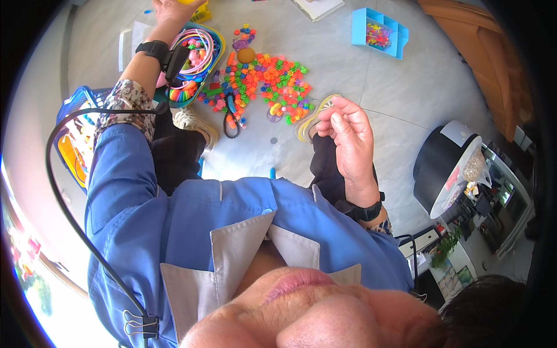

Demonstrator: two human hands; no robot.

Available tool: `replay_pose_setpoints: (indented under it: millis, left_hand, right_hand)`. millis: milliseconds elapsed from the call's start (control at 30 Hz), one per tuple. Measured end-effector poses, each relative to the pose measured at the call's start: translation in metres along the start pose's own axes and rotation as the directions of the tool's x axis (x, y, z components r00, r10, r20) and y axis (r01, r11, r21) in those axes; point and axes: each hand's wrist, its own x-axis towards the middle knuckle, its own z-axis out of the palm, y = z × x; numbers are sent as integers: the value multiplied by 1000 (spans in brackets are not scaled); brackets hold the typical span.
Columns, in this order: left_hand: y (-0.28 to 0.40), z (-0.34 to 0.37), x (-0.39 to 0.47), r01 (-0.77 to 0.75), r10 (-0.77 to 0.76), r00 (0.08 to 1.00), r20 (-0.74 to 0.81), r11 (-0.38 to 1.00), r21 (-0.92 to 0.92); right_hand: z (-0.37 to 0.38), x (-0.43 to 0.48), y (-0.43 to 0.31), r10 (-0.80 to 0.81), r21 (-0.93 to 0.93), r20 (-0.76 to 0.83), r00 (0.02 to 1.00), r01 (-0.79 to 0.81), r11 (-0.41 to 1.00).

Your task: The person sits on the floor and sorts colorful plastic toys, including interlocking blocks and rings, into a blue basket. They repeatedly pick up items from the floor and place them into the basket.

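My left hand (pixel 172 11) reaches to the top edge, where it overlaps a yellow container (pixel 201 12). Its fingertips are cut off, so its hold is unclear. Below it, a tub (pixel 221 45) holds coloured hoops, beads and small toys. A spread of small plastic pieces (pixel 285 80), mostly orange and green, covers part of the grey floor. A brown oval piece (pixel 246 55) and a black braided loop (pixel 231 126) lie among them. My right hand (pixel 350 137) hovers above my shoe at the right of the spread, loosely curled, thumb near the fingers, with nothing visible in it.
A light blue compartment tray (pixel 359 30) with small coloured pieces stands at upper right. White paper or a pad (pixel 320 8) lies at the top. A blue basket (pixel 65 111) is beside my left arm. Brown furniture (pixel 474 56) and a round white-topped stand (pixel 448 187) are at right.
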Motion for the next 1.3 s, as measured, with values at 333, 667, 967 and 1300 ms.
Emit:
replay_pose_setpoints:
  millis: [333, 667, 967, 1300]
  left_hand:
    - [52, -25, -29, 58, -66, 995, -71, 993, -102]
    - [-10, -30, 33, -193, 203, 961, -189, 979, 69]
    - [-91, -4, 124, -215, 250, 968, 2, 837, -504]
    - [-222, 119, 146, -91, 75, 975, 207, 994, 67]
  right_hand:
    - [11, 20, -4, 71, -64, -4, 997, -71, 995]
    - [19, 27, 0, 90, -113, 58, 994, -83, 990]
    - [4, 46, 8, 97, -298, -43, 994, -106, 949]
    - [-30, 80, 21, 218, -315, -206, 954, -276, 908]
